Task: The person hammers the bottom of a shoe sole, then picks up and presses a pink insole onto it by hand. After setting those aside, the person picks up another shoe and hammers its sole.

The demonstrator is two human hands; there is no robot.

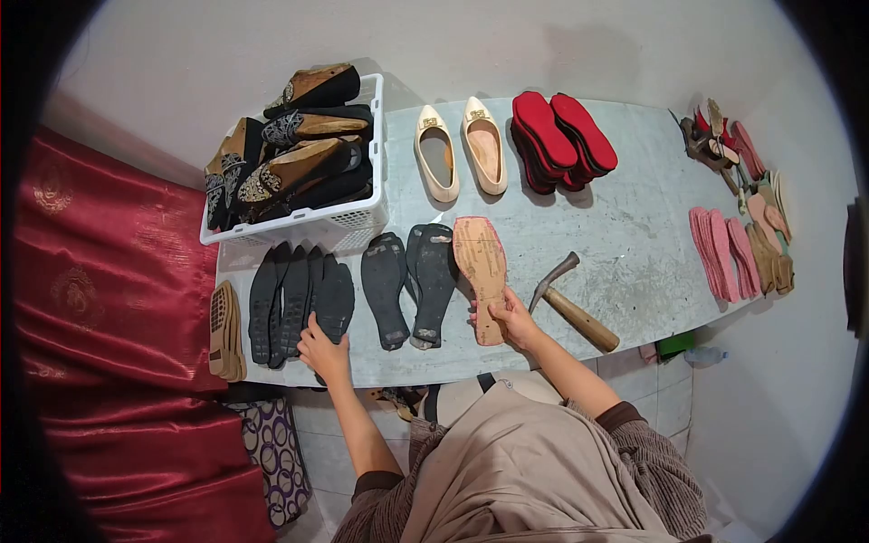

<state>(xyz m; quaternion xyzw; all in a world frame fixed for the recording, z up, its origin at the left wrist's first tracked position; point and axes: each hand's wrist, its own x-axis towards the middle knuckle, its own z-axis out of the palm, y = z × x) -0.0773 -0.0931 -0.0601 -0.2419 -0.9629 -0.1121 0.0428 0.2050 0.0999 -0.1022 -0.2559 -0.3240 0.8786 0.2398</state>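
My right hand [514, 324] grips a tan insole [482, 271] with a pinkish edge near its narrow end, thumb on top. The insole is held over the table, just right of a stack of black soles [434, 281]. My left hand [323, 353] has its fingers and thumb around the lower end of a black shoe sole [336, 294], at the right of a row of overlapping black soles [294, 303]. Between the two hands lies another black sole [384, 290]. To the right of my right hand rests a hammer [579, 317] with a wooden handle.
A white basket [312, 219] of shoes on wooden lasts stands at the back left. Cream shoes [437, 158] and red-topped soles [548, 136] sit along the back. Pink soles [720, 253] lie right, brown soles [226, 335] left. A red curtain [118, 317] hangs beside the table.
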